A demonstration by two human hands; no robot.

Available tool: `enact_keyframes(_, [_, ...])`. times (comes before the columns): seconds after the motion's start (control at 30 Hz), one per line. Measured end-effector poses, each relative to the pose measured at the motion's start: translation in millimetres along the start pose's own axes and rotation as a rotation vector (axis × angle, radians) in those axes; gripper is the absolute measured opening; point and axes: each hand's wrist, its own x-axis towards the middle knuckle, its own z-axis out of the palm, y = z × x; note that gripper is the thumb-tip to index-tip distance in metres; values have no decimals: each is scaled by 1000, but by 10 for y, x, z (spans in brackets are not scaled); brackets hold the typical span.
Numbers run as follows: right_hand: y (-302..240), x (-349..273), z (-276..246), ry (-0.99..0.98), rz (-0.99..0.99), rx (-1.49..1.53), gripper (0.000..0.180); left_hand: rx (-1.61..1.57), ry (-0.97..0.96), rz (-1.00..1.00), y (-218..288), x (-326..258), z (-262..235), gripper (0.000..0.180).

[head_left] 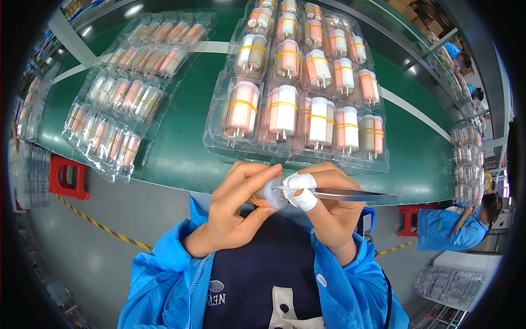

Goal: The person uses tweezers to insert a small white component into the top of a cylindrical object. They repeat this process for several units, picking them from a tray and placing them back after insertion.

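My left hand [233,205] is closed around a small cylindrical piece with a translucent grey end [275,193] that faces right; a yellow rubber band crosses its side. White wraps cover the thumb and forefinger of my right hand [334,211], which pinches a pair of metal tweezers [359,194]. The tweezers' tips meet that translucent end, and their other end points right. Just beyond my hands, a clear plastic tray [213,140] holds several pink, white and grey cylinder bundles [284,112], each with a yellow band and thin metal prongs.
Similar clear trays of cylinders [118,96] lie at the left on the green table [181,109]. Red stools [68,176] stand on the grey floor. At the far right, a person in blue [455,229] works beside stacked trays [449,285].
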Motion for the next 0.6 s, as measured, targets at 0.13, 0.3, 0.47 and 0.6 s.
enact_keyframes(0.13, [0, 1, -16, -36, -30, -38, 16, 36, -4, 19, 4, -3, 2, 52])
enact_keyframes(0.3, [-48, 35, -46, -87, -76, -144, 14, 88, -26, 12, 44, -11, 0, 53])
enact_keyframes(0.47, [-72, 3, -368, 263, -258, 11, 17, 134, -168, 17, 470, 133, -272, 51])
enact_keyframes(0.6, [112, 83, -872, 567, -425, -5, 18, 331, -254, 106, 905, 561, -577, 51])
